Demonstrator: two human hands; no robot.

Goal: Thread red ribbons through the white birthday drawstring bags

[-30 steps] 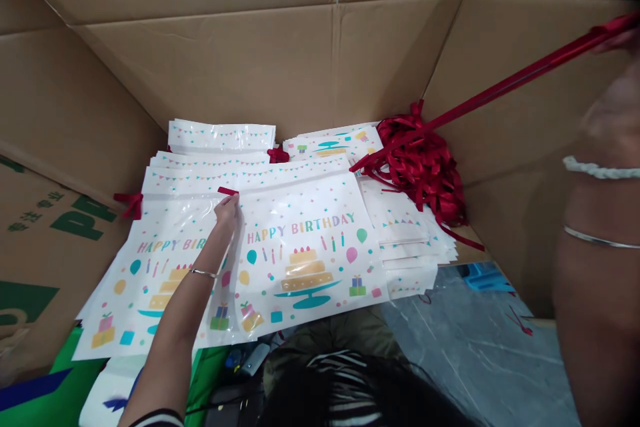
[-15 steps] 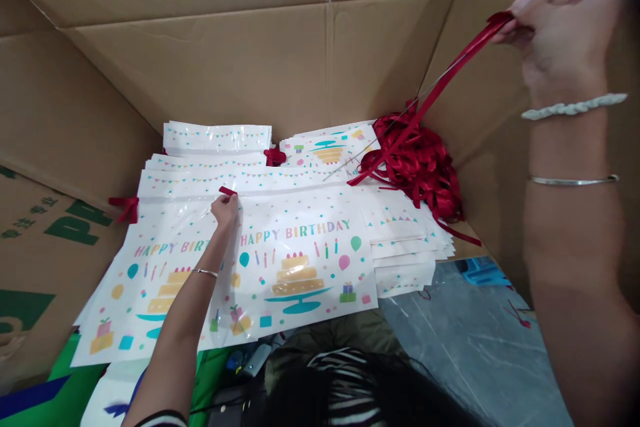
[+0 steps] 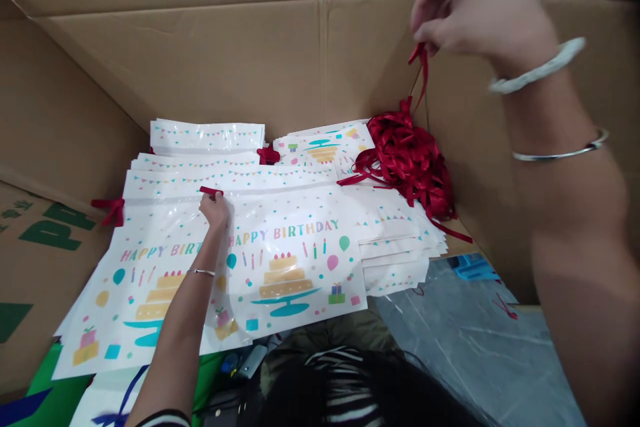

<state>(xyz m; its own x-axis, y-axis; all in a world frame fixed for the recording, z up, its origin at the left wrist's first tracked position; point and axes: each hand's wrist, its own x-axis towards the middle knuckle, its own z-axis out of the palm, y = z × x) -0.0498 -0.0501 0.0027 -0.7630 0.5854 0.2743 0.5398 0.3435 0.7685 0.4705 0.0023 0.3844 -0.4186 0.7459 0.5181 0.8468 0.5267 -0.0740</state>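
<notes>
My left hand (image 3: pixel 215 209) is closed over the top band of a white "HAPPY BIRTHDAY" sheet (image 3: pixel 295 213), printed with a cake, candles and balloons. A short end of red ribbon (image 3: pixel 211 191) sticks out at its fingertips. Up at the right, my right hand (image 3: pixel 470 10) pinches the end of a narrow red ribbon (image 3: pixel 424 70). Beneath that hand lies a tangled pile of red ribbons (image 3: pixel 410 160). A thin line, thread or wire, hangs beside the held ribbon; which one I cannot tell. At the left edge of the sheets, a red ribbon (image 3: pixel 114 211) pokes out.
Cardboard walls (image 3: pixel 200 60) stand behind and on both sides. More printed sheets (image 3: pixel 395 240) lie stacked under the ribbon pile. A blue plastic object (image 3: pixel 475 268) rests on the grey marbled surface (image 3: pixel 450 320) at the right. Green material (image 3: pixel 45 370) shows at lower left.
My right hand has swung left and inward, above the ribbon pile. The long ribbon stretched from it now hangs short and slack. My left hand keeps its grip at the sheet.
</notes>
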